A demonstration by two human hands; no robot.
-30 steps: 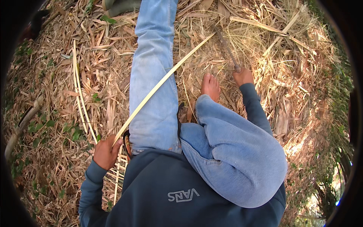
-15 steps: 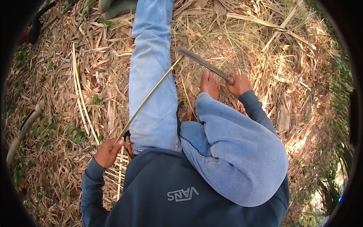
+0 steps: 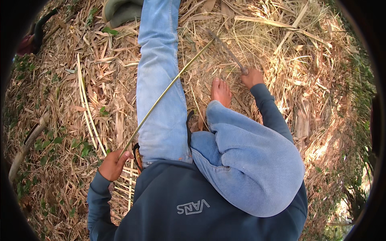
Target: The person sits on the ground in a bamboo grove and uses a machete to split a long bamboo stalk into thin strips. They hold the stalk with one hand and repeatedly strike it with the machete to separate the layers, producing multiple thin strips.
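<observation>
My left hand [image 3: 113,166], beside my left hip, pinches the near end of a long, thin greenish bamboo strip [image 3: 164,94]. The strip slants up and right across my stretched-out left leg [image 3: 159,72]. Out past my bare right foot [image 3: 221,92], my right hand [image 3: 253,78] is wrapped round the handle of a long-bladed knife [image 3: 230,53]. Its blade points up and left, slightly blurred, its tip close to the strip's far end. Whether blade and strip touch, I cannot tell.
Two pale split strips [image 3: 85,106] lie left of my leg. A lattice of pale strips [image 3: 130,184] shows partly beside my left hip. Olive boots [image 3: 122,12] stand at the top, a branch [image 3: 26,148] at far left. Dry bamboo leaves [image 3: 116,88] cover the ground.
My right hand and the knife have moved up and away; the blade no longer crosses the strip. The strip's thin end beyond the blade no longer shows. My left hand stays nearly in place.
</observation>
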